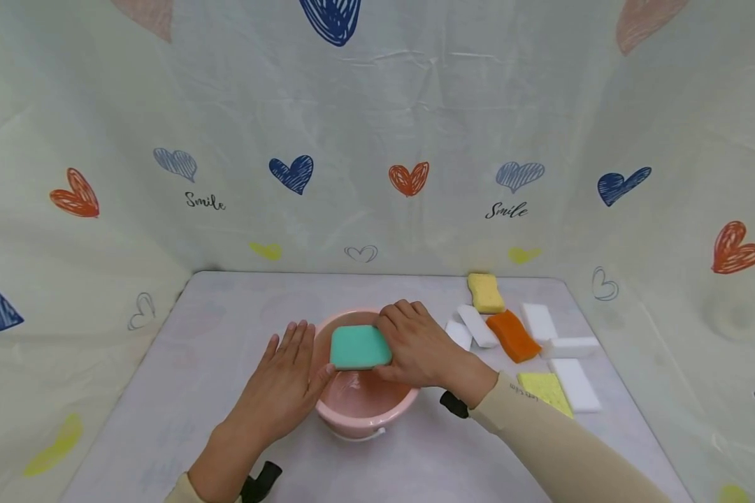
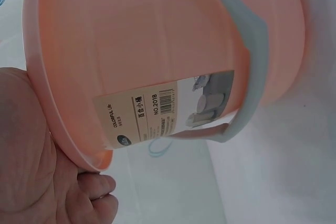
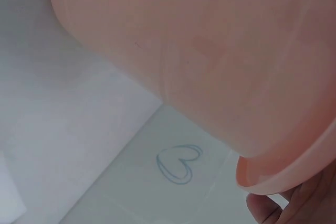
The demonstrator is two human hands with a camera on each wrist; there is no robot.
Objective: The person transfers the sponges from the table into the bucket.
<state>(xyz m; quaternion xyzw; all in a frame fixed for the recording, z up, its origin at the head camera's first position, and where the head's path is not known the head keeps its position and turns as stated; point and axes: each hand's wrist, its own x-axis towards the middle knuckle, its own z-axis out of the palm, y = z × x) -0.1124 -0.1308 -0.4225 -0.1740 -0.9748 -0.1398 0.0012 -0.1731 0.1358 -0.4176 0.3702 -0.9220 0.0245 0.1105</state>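
Observation:
A pink bucket (image 1: 360, 421) stands upright on the table. My right hand (image 1: 421, 346) holds a green sponge (image 1: 360, 347) by its right end, over the bucket's mouth. At the bucket's left side, my left hand (image 1: 282, 388) lies with straight fingers along the rim, its thumb close to the sponge's lower left corner. The left wrist view shows the bucket's pale handle (image 2: 257, 51) hanging down beside a paper label (image 2: 163, 109). In the right wrist view, only part of the right hand (image 3: 304, 203) shows below the rim; the sponge is hidden there.
To the right lie a yellow sponge (image 1: 486, 293), an orange sponge (image 1: 514, 337), a yellow-green sponge (image 1: 546, 392) and several white blocks (image 1: 574, 385). A curtain (image 1: 453, 112) printed with hearts surrounds the white table (image 1: 182, 391) at the back and sides.

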